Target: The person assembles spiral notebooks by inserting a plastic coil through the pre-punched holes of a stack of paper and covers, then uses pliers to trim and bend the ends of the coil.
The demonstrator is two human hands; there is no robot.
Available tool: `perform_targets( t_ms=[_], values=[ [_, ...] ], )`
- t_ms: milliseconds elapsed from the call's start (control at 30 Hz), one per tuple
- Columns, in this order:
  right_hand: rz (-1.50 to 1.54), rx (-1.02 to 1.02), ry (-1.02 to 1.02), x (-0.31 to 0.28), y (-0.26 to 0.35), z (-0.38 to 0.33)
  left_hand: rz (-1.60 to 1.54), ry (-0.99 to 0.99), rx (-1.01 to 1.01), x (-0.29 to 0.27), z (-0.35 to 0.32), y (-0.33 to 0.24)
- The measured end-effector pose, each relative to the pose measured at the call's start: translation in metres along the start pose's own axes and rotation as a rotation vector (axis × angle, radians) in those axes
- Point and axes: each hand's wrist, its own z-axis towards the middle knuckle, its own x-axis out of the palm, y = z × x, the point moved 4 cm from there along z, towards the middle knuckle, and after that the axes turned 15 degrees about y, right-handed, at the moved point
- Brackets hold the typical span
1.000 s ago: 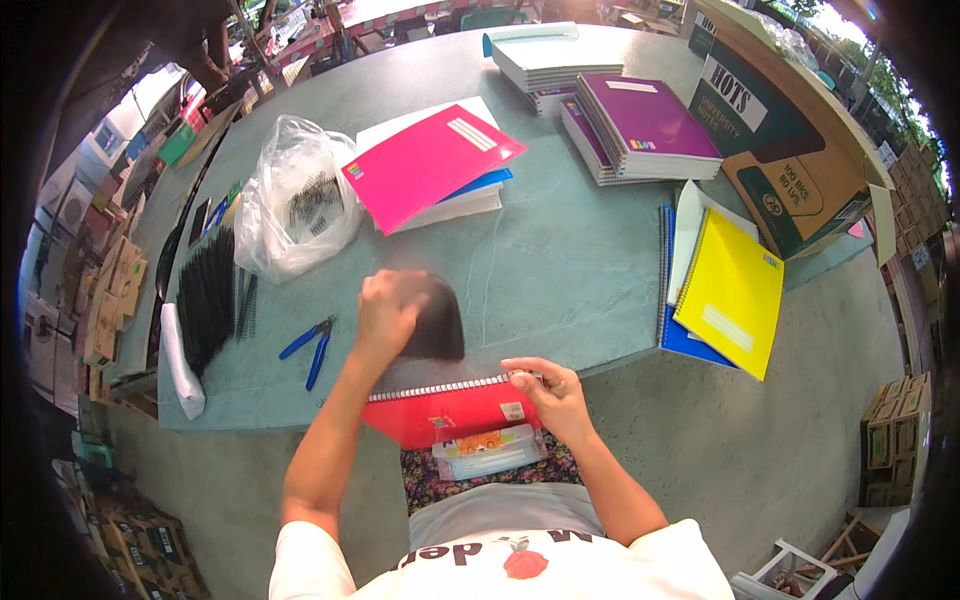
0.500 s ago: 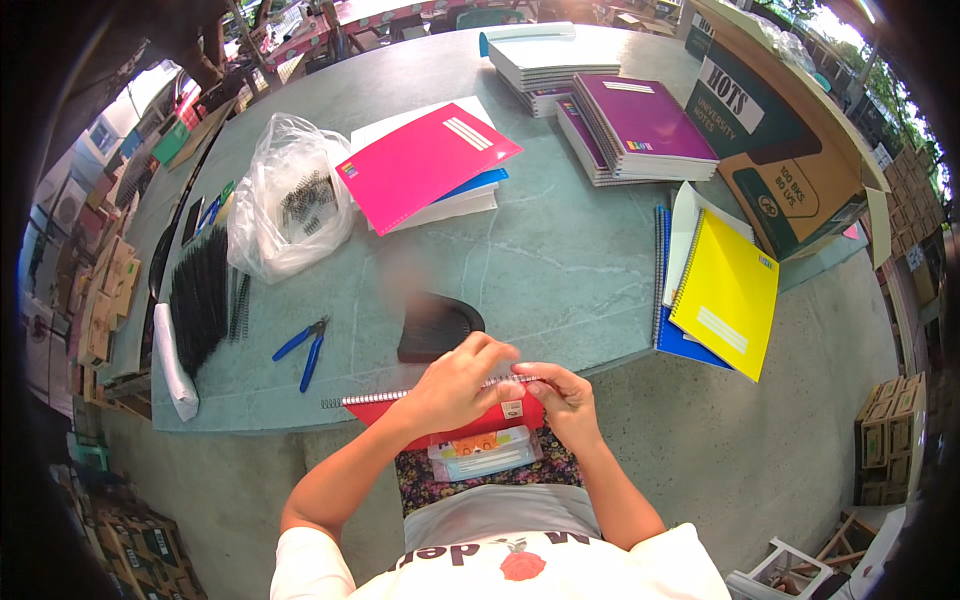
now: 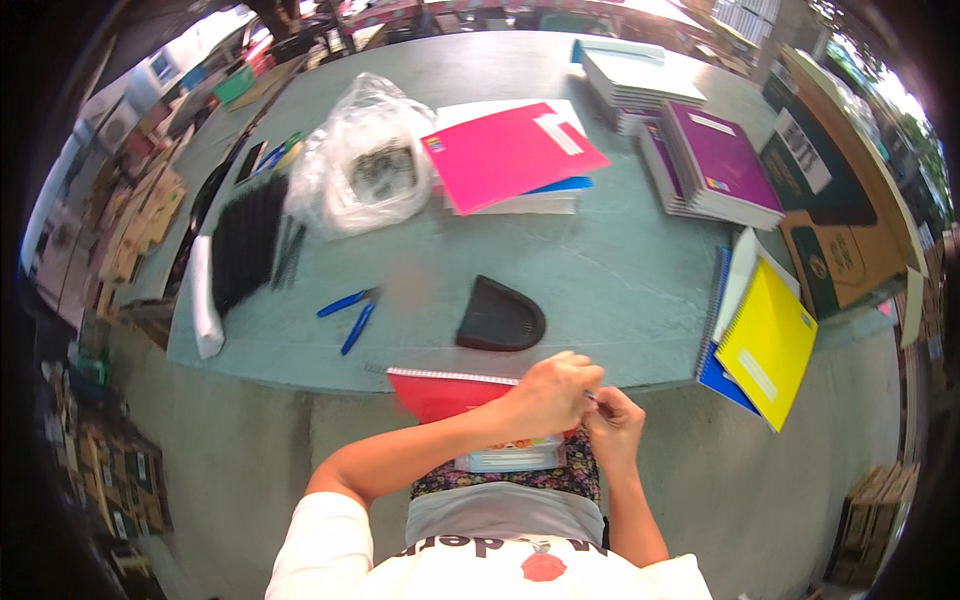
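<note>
A red notebook [image 3: 430, 395] is held over my lap at the table's near edge, its punched edge turned toward the table. A thin spiral coil [image 3: 440, 375] runs along that edge, and its loose end sticks out past the left corner. My left hand [image 3: 560, 392] is closed at the right end of the bound edge, fingers bent over it. Right beside it, my right hand [image 3: 613, 428] pinches at the same corner, fingertips together. Something small and dark shows between the two hands, probably the coil's end. My fingers hide that corner.
On the table are blue-handled cutters [image 3: 350, 315], a black curved block [image 3: 500, 315], a plastic bag of coils [image 3: 365, 175] and black coils [image 3: 245, 235]. Farther back stand pink-covered sheets [image 3: 515, 155], purple notebooks [image 3: 720, 150] and a carton [image 3: 850, 210]. A yellow notebook [image 3: 768, 335] overhangs the right edge. A pencil case [image 3: 510, 456] lies on my lap.
The view has turned, so the table's things appear farther right. My left hand has slid rightward along the notebook's edge and now meets my right hand at the corner.
</note>
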Motion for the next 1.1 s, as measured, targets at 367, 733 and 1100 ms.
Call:
perform_targets(
  t_ms=[367, 733, 1100],
  values=[
    [-0.563, -0.331, 0.326, 0.005, 0.089, 0.058, 0.285, 0.077, -0.823, -0.147, -0.176, 0.17],
    [-0.577, -0.306, 0.955, 0.198, 0.075, 0.098, -0.462, -0.246, -0.782, -0.051, -0.241, 0.089],
    [-0.44, -0.294, 1.001, 0.206, 0.082, 0.092, -0.865, -0.185, -0.792, -0.026, -0.238, 0.082]
  ],
)
